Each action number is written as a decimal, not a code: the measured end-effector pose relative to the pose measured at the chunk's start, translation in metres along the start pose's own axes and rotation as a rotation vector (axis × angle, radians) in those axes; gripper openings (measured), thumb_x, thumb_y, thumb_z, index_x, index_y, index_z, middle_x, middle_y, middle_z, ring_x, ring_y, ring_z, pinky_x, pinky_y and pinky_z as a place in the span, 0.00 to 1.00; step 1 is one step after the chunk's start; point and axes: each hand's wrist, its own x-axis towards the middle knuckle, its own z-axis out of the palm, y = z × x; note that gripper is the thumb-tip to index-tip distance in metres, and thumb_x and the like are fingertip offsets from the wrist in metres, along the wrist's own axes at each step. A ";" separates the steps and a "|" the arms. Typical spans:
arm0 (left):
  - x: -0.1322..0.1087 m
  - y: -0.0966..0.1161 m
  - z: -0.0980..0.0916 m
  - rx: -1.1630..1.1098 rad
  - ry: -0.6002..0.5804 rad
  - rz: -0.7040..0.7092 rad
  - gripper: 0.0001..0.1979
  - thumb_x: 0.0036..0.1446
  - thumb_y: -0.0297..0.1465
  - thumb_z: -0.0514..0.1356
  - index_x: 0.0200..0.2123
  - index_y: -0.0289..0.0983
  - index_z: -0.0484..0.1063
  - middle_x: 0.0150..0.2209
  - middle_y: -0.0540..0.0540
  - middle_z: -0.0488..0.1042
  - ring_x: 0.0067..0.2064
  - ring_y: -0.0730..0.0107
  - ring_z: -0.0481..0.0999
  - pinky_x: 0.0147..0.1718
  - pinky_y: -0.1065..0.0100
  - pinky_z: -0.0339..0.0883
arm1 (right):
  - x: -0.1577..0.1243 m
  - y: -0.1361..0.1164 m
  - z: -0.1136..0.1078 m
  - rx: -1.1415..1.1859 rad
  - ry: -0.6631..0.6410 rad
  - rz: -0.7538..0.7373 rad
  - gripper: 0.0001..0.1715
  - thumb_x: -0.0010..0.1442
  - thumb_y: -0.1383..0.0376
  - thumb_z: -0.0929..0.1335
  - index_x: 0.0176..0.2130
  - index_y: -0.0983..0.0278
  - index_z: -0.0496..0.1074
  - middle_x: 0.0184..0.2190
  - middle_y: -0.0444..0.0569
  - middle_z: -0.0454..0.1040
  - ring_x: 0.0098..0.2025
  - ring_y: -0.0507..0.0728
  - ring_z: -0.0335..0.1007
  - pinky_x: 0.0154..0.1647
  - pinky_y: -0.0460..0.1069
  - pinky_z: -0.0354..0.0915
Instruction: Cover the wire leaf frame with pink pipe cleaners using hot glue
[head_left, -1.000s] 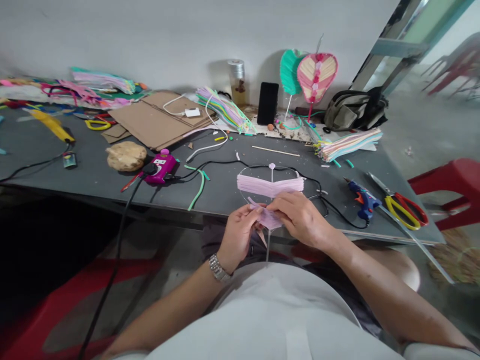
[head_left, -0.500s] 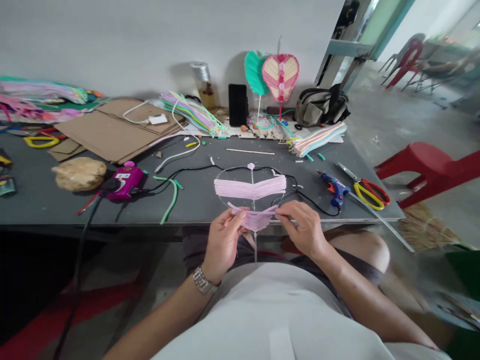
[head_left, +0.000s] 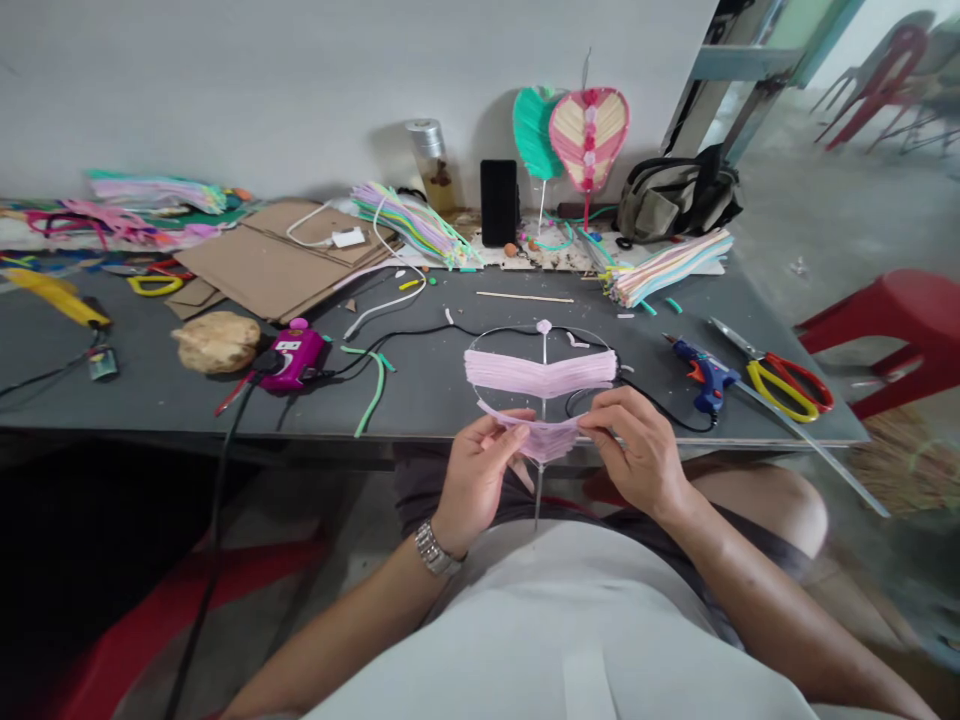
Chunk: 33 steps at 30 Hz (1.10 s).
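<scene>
A round wire frame (head_left: 544,327) with a central stem stands over the table's front edge. An upper band of pink strips (head_left: 540,374) crosses it, and a lower band of lilac strips (head_left: 549,440) sits near its bottom. My left hand (head_left: 484,470) pinches the left part of the lower band between thumb and fingers; a watch is on that wrist. With its fingertips, my right hand (head_left: 637,450) pinches the right end of the top lilac strip. Between the two bands there is a gap. Some fingers of my left hand are behind the strips.
On the grey table (head_left: 420,400) are a glue gun (head_left: 701,375), scissors (head_left: 780,375), a purple power socket (head_left: 292,358), a tan lump (head_left: 217,342) and cardboard (head_left: 262,260). Strip bundles, a phone (head_left: 499,203), a jar, a bag (head_left: 675,200) and two leaf-shaped fans (head_left: 590,140) stand behind.
The view has swung left, so everything appears further right. Both hands keep their hold on the lilac strips, with little change between them.
</scene>
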 end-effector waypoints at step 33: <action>0.007 0.006 0.017 0.071 0.102 0.024 0.11 0.41 0.28 0.73 0.29 0.35 0.75 0.26 0.51 0.77 0.27 0.74 0.76 0.26 0.74 0.70 | -0.012 -0.001 -0.016 0.072 0.033 0.021 0.08 0.66 0.65 0.72 0.45 0.61 0.73 0.37 0.51 0.77 0.37 0.56 0.74 0.35 0.51 0.70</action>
